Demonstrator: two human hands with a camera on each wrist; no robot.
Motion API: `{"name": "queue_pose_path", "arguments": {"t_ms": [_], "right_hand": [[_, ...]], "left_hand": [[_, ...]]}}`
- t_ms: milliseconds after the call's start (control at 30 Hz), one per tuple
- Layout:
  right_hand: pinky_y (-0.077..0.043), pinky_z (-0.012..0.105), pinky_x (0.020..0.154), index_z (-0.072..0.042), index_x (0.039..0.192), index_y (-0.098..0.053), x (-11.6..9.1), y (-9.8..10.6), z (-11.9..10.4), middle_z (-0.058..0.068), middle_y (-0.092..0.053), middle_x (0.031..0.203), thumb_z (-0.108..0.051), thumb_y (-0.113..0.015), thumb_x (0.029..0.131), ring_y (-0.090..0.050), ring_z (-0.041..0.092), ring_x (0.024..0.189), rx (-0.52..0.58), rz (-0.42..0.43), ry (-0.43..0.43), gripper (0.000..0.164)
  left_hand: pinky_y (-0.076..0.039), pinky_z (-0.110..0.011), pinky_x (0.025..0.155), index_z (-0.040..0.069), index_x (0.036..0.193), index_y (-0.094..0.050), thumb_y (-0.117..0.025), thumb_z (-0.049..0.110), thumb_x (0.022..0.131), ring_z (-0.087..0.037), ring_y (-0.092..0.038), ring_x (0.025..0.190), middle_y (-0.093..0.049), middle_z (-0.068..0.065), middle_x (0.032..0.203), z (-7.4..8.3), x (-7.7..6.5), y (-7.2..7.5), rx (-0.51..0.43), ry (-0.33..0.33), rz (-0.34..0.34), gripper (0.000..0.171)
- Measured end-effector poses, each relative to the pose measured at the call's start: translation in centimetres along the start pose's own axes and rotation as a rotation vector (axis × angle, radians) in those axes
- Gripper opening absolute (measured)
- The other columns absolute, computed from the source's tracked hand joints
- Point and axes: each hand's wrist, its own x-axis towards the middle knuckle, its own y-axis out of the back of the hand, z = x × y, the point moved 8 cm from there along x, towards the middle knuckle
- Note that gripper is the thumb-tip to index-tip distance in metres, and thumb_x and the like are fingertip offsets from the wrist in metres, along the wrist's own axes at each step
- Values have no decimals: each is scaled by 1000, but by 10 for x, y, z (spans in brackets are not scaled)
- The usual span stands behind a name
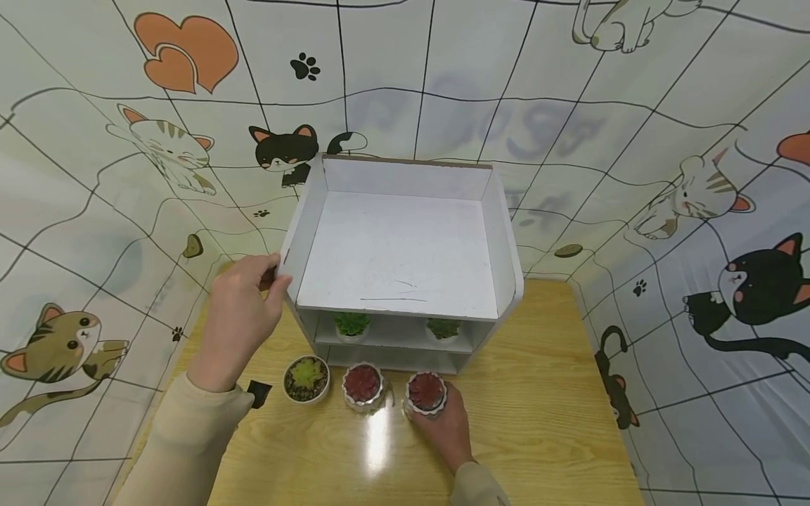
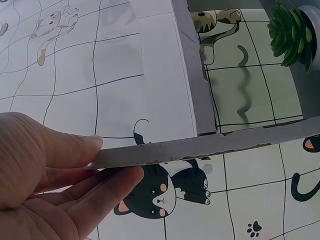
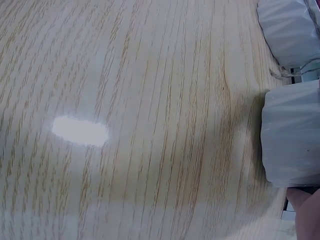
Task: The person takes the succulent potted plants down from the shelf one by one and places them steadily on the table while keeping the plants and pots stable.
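My left hand (image 1: 243, 309) pinches the left side panel of a white two-level shelf (image 1: 405, 246) between thumb and fingers. In the left wrist view the thumb lies above the panel's edge (image 2: 165, 151), the fingers below it. Low in front of the shelf, my right hand (image 1: 446, 429) grips a white, pleated pot (image 3: 290, 135) with a dark red top (image 1: 426, 392), its fingers around the right side. A similar red-topped pot (image 1: 363, 385) stands just to the left, with thin twine showing between the two. Further left is a small white pot with a yellow-green succulent (image 1: 306, 378).
Two potted green plants, one bright green (image 1: 351, 323) and one darker (image 1: 443, 328), stand in the shelf's lower level. A small black piece (image 1: 259, 394) shows beside the left sleeve. Cat-patterned walls enclose the wooden table (image 1: 544, 393) at the back and sides.
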Motion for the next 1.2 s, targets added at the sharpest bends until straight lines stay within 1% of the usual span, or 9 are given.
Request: {"name": "queue_pose_path", "arguments": {"t_ms": [300,467,767,1000,1200], "right_hand": [[-56,54,96,0,131,-58,0,-3,0,16,-65,121,-27,-96,67,-66,34,114,3,2,9,79],[-56,53,96,0,129,-58,1,-2,1,15,-66,119,-27,-96,67,-66,33,112,-5,3,24,78],[-54,55,99,1,135,-54,-1,-5,6,17,-63,125,-27,-97,68,-64,35,117,1,-41,27,84],[-54,53,100,-1,133,-55,-1,-5,9,15,-64,124,-24,-97,68,-65,33,116,9,-37,4,80],[-54,53,100,0,131,-55,1,-5,6,15,-65,122,-21,-97,68,-65,34,115,-1,-35,8,79]], "left_hand": [[-59,-50,64,-18,112,-69,-77,-10,86,-38,-70,77,-71,-30,95,0,-1,0,6,2,-7,28],[-59,-50,65,-18,112,-69,-76,-9,87,-39,-70,78,-71,-30,96,-1,-2,-1,3,12,-11,28],[-60,-51,65,-18,111,-69,-77,-10,86,-39,-71,77,-71,-30,95,-2,-1,-1,5,9,-4,28],[-60,-51,66,-18,112,-68,-77,-10,86,-39,-71,78,-71,-30,96,-4,-3,-3,-7,18,-12,29],[-60,-51,68,-17,113,-69,-77,-9,86,-39,-71,80,-71,-30,98,-5,-2,-2,-15,24,-5,29]]}}
